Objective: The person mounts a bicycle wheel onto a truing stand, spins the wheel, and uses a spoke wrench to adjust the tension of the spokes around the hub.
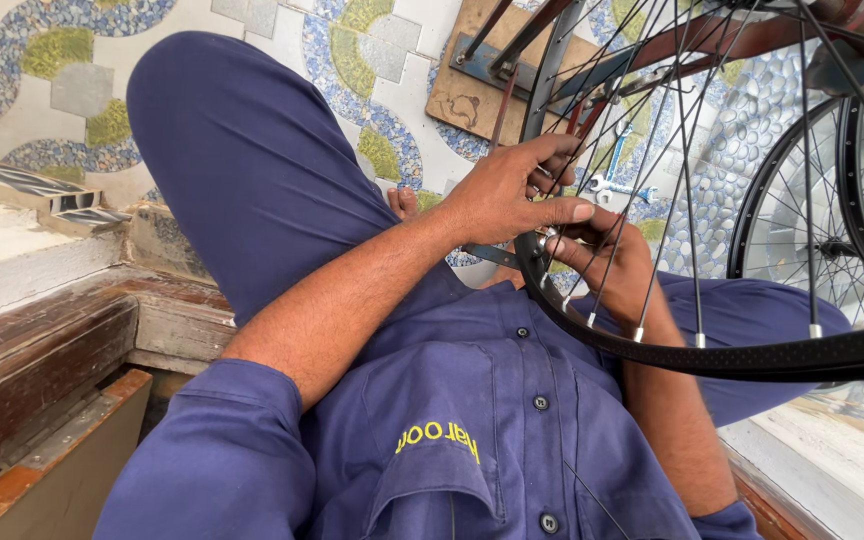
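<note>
Black wheel rim [712, 355] curves across the lap. Left hand [512, 195] pinches a spoke [642, 200] from above; right hand [617, 265] fingers [564, 245] close on the rim's inner side, touching it.

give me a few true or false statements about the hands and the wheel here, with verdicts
1. Both hands are at the black wheel rim. True.
2. The left hand rests flat on the floor tiles. False: it lies over the rim, thumb stretched along it.
3. The right hand reaches in among the spokes. True.
4. The wheel has a tyre fitted. False: the rim is bare.
5. A second wheel stands behind at the right. True.
6. The person wears red sleeves. False: the clothing is blue.
</note>
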